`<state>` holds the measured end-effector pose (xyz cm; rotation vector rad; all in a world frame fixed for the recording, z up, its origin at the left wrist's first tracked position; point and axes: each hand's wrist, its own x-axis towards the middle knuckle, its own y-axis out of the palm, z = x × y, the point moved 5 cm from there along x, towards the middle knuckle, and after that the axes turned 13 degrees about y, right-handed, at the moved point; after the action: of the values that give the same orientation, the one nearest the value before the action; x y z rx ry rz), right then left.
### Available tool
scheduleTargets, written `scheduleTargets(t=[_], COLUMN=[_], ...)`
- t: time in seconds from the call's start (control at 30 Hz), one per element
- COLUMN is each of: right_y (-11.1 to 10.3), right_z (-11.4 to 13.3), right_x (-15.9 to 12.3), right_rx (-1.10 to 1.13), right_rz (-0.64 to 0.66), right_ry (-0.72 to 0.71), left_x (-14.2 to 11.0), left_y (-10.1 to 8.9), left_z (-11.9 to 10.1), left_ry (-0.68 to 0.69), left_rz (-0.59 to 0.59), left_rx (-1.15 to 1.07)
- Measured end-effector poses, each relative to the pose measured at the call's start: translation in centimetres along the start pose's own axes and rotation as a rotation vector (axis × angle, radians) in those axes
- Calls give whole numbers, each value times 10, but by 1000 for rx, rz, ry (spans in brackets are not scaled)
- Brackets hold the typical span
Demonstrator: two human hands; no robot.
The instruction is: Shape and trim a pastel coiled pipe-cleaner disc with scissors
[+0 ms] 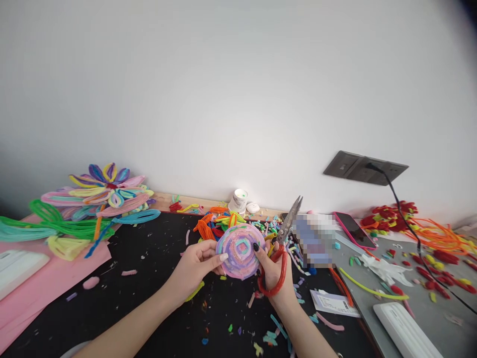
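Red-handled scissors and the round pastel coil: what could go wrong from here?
The right hand holds the scissors and the coil together, so the blades might nick its edge.
The left hand pinches the coil's rim; a hard squeeze could bend it.
Loose offcuts on the black mat might cling to it.

"What's in the middle?"

"A coiled fuzzy disc [242, 251], ringed in pink, lilac and mint around a squarish centre."

"How does it sit?"

"Mid-scene, held up by its left and right edges, patterned face toward the viewer."

"And beside it?"

"Scissors [285, 233], red-handled with dull grey blades, just right of the disc. Blades nearly together, tips pointing far and slightly right."
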<state>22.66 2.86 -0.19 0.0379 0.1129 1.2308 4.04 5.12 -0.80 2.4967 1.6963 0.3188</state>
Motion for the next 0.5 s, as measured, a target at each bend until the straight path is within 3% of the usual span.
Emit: scheduleTargets(t=[0.37, 0.5], right_y=[8, 7], right_z=[7, 5], right_x=[-7, -5], right_rx=[-231, -222], right_rz=[62, 55], right_ry=[-54, -80], left_x=[1, 3], left_y=[-9, -7], left_z=[-10, -7], left_ry=[118, 72], left_rz=[-104, -78], left_rx=[142, 59])
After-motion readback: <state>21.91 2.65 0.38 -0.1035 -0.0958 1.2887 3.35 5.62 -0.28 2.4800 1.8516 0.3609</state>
